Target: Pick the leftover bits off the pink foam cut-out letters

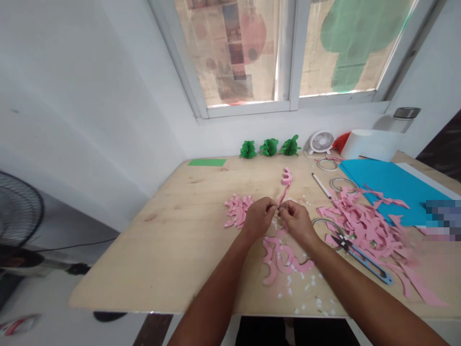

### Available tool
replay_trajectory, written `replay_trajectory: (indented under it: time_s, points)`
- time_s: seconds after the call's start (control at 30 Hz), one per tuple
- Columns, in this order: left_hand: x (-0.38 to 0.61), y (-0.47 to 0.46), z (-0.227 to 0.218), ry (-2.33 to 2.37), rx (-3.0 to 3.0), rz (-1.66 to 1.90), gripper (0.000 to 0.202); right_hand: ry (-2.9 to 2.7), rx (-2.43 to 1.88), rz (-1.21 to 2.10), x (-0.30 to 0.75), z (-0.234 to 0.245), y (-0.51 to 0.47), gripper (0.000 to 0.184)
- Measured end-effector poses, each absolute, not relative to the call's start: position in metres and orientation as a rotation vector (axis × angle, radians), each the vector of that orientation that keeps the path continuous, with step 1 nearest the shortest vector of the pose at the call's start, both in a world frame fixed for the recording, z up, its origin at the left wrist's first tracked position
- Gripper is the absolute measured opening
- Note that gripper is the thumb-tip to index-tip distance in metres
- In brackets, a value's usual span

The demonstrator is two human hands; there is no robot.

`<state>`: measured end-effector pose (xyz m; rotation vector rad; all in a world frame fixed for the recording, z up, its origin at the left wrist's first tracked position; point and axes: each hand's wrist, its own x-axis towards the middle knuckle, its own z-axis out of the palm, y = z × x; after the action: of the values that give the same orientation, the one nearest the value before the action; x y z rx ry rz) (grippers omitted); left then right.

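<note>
My left hand [259, 215] and my right hand [297, 219] meet over the middle of the table, fingertips pinched close together. Both pinch the near end of a thin, twisted pink strip [284, 193]; the exact grip is too small to make out. Curled pink paper pieces [286, 177] sit at the strip's far end. Left of my left hand lies a pile of small curved pink pieces [237, 210]. Larger curved pink cut-outs [286, 259] lie below my hands, among white paper bits [312, 279].
Pink scraps [370, 223] heap at the right, with blue-handled pliers [370, 264] and wire coils [344, 184] beside them. Blue sheets [392, 182], a white pen [321, 185] and a small fan [321, 142] lie beyond. Green paper shapes [269, 147] stand along the wall near a green strip [207, 162].
</note>
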<state>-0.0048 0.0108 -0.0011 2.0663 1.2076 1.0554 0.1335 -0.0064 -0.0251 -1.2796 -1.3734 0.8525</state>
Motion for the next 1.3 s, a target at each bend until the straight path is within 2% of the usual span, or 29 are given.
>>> replay_trajectory:
  time_s: [0.77,1.3]
  points:
    - [-0.0074,0.0122,-0.0015,1.246,2.2,0.924,0.011,-1.577,-1.449,0.628,0.1345,-0.0228,-0.0091,0.017]
    - [-0.0066,0.0126,-0.0035,1.248,2.199,0.939,0.011,-1.58,-1.462,0.621,0.1351,-0.0224,-0.0097,0.016]
